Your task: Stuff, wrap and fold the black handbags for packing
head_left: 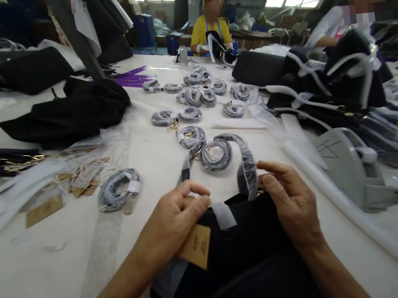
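A black bag [244, 243] lies at the near edge of the white table [37, 270], its handle [246, 163] wrapped in clear film and arching away from me. My left hand [178, 217] pinches the bag's top edge beside a white wrapped tab [223, 214], and a brown paper tag [197, 245] hangs just under it. My right hand [291, 196] rests on the bag's right top edge, fingers curled at the base of the wrapped handle.
Several coiled wrapped straps [190, 114] with gold clasps lie across the table's middle, and one [118, 189] lies to the left. Brown tags [44, 210] lie left, black bags [67, 113] far left and right [336, 73]. A grey tool [357, 170] sits right. A person in yellow [209, 29] works opposite.
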Motion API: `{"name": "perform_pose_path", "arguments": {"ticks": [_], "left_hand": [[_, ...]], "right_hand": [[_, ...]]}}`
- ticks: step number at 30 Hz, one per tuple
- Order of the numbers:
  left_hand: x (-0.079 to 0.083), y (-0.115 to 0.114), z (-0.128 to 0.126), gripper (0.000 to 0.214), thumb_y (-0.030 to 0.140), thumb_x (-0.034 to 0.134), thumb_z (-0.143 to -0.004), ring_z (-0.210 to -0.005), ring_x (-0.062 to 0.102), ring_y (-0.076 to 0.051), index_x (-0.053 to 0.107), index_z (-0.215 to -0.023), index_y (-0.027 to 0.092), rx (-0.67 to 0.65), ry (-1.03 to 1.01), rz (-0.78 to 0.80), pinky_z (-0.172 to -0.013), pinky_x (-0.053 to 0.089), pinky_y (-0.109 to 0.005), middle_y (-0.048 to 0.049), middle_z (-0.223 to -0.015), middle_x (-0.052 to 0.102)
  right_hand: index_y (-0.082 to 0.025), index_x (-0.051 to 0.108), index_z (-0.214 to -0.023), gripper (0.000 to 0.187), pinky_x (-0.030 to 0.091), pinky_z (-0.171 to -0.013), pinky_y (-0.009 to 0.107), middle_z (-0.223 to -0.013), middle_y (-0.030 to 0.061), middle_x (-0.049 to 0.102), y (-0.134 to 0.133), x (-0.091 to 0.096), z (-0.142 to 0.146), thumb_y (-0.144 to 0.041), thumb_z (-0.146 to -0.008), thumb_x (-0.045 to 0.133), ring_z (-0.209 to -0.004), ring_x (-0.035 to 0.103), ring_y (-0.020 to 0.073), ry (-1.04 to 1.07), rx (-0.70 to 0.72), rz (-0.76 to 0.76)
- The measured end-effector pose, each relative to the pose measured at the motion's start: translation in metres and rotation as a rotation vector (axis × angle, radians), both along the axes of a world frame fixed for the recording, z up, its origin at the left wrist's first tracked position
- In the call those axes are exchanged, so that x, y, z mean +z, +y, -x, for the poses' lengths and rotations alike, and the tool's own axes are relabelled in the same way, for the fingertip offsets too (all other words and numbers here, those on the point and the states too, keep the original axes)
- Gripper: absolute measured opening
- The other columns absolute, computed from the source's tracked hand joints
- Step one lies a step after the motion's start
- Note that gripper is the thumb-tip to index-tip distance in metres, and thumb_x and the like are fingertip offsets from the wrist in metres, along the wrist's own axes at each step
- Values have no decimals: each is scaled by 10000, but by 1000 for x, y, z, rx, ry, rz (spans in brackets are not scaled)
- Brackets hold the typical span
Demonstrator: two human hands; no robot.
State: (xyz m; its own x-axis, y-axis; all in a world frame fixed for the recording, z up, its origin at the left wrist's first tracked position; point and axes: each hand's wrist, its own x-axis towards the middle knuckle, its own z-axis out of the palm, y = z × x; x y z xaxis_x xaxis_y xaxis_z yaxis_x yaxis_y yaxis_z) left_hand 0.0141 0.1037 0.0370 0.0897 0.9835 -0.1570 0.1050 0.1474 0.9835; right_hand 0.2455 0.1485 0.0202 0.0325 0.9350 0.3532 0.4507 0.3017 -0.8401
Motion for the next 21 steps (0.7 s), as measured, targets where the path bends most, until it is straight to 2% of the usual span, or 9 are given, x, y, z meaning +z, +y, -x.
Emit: {"name": "perform_pose_path", "arguments": {"ticks": [3,5,7,10,13,15,17,19,21], "left_hand": [[8,6,7,287,451,581,-872,-340,202,-30,602,-867,165,134,-493,112,-352,178,-144,107,-446,316],[9,7,5,251,408,583,-883,-335,130,-21,578,-854,158,125,-717,127,-337,153,-137,117,-454,283],[9,6,0,235,386,583,-890,-335,116,-17,562,-858,155,104,-857,109,-328,146,-131,118,-466,286],[12,6,-16,255,401,590,-890,-326,166,-14,543,-857,153,109,-921,75,-330,175,-129,115,-462,311],[21,10,-35,295,442,614,-864,-317,226,-14,525,-850,160,123,-869,68,-330,200,-132,113,-468,355],[29,14,-45,321,464,631,-843,-314,249,-13,517,-835,164,143,-796,35,-323,195,-130,108,-476,387],[35,18,-52,332,467,651,-822,-317,271,-11,513,-815,165,170,-731,-18,-324,203,-125,104,-478,403],[38,22,-55,346,477,665,-805,-319,285,-13,509,-800,168,194,-697,-55,-328,220,-125,103,-474,407],[36,26,-56,371,508,666,-794,-318,285,-15,508,-794,172,215,-683,-64,-325,223,-129,102,-472,408]], "right_hand": [[-205,651,-1096,265,525,-811,390,-1059,81,679,-6,2,7,-365,-892,595,-915,642,224,151,-85,-148],[-195,672,-998,190,546,-748,375,-956,70,701,-12,5,12,-340,-893,606,-778,656,193,304,8,-139],[-190,669,-978,185,558,-613,329,-872,58,714,-17,9,17,-345,-891,617,-609,638,153,426,236,20],[-205,616,-1130,353,546,-479,281,-1060,98,704,-22,12,23,-410,-846,668,-554,647,138,522,607,346],[-219,549,-1241,517,587,-532,313,-1195,124,650,-23,13,26,-448,-804,702,-647,694,169,593,785,557],[-216,552,-1230,541,606,-645,355,-1170,109,655,-22,14,27,-405,-763,748,-727,708,187,618,801,610],[-229,565,-1188,574,596,-723,363,-1167,83,649,-21,15,27,-323,-682,818,-809,702,194,635,752,581],[-237,575,-1132,572,575,-709,315,-1050,39,677,-21,14,26,-270,-631,849,-811,682,174,626,657,502],[-225,595,-1041,492,532,-626,244,-810,-22,667,-20,12,26,-264,-624,854,-704,640,131,581,542,414]]}}
